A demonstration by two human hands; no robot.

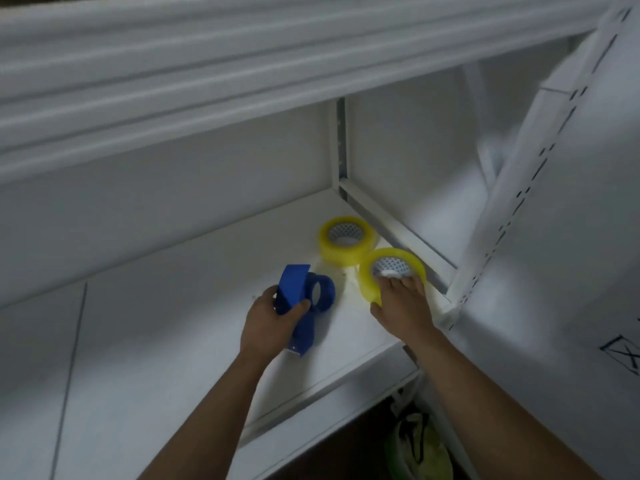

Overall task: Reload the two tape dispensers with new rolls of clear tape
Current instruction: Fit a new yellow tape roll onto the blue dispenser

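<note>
A blue tape dispenser (304, 303) lies on the white shelf (173, 323), and my left hand (273, 323) grips its body from the left. Its round blue hub faces right with no roll on it. Two yellowish clear tape rolls sit to the right. The near roll (370, 278) is tilted, held by my right hand (401, 306) with fingers over its rim and into the core. The far roll (348, 240) lies flat near the shelf's back corner, untouched. Only one dispenser is in view.
A white shelf board (242, 57) hangs low overhead. A slotted white upright post (519, 209) stands right of the rolls. Below the shelf edge at lower right lies a green and white bag (419, 448). A thin seam line (72, 358) crosses the shelf at left.
</note>
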